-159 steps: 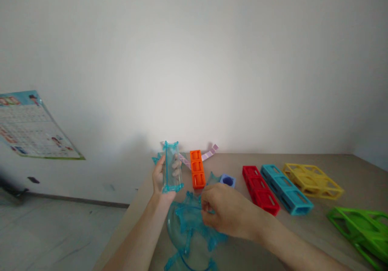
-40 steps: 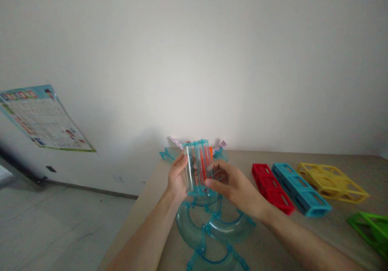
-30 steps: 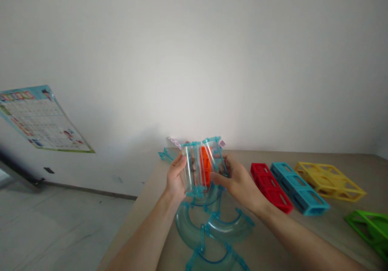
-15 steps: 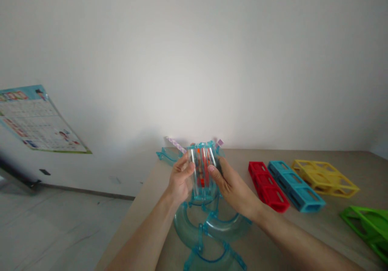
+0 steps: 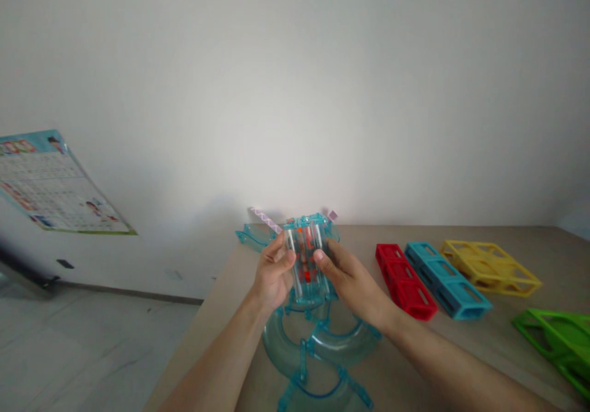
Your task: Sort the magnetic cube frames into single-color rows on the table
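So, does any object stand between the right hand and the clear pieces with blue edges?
Nothing visible does: the right hand touches the clear pieces, opposite the left hand. The curved blue pieces lie on the table, not between.

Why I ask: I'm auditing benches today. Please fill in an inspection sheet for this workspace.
Surface: beige table, plain, carrying loose pieces.
Work pieces: clear pieces with blue ends, held up; curved clear-blue tubes on the table nearer the wearer.
Clutter: red frame, blue frame, yellow frame and green frame at right; purple-and-white strip at the back, partly hidden.
Grip: left hand and right hand both closed on the clear pieces, thumbs in front.
Cables: nothing seen on the table.
Surroundings: pale wall behind; poster and floor at left.
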`<move>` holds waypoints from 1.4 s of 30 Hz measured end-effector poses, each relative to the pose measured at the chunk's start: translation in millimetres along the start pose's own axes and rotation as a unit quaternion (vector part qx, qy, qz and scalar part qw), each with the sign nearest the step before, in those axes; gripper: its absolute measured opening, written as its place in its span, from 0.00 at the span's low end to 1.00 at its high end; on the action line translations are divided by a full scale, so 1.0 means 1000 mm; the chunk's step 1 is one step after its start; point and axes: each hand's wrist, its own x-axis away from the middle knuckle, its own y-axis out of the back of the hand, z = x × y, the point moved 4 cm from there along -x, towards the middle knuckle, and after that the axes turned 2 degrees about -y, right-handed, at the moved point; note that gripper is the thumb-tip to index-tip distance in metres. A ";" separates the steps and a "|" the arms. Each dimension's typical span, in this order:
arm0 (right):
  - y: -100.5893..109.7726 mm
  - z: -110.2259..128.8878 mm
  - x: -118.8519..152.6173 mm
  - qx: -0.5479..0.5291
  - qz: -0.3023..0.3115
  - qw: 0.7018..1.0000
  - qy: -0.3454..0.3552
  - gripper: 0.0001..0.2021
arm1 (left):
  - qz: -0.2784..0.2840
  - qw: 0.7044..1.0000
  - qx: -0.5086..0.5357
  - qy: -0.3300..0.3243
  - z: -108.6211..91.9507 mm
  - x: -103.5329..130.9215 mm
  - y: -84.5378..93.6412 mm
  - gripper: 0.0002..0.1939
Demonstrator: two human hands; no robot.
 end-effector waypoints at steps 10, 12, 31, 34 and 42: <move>0.000 0.002 0.000 -0.024 0.014 1.000 0.011 0.15 | 0.004 1.000 -0.009 -0.004 0.001 0.000 0.002 0.19; 0.000 0.002 -0.001 -0.040 0.015 0.999 0.008 0.16 | 0.000 1.000 -0.009 -0.002 0.001 0.000 0.002 0.20; 0.003 0.000 -0.003 -0.067 0.010 0.998 -0.003 0.17 | -0.009 1.000 -0.020 -0.015 -0.001 -0.001 0.001 0.20; 0.003 0.002 -0.003 -0.063 0.005 0.998 -0.006 0.17 | -0.004 1.000 -0.020 -0.016 0.000 -0.001 0.002 0.20; 0.002 0.000 -0.002 -0.076 -0.004 0.997 -0.014 0.18 | -0.019 1.000 -0.012 -0.020 0.002 -0.002 0.006 0.19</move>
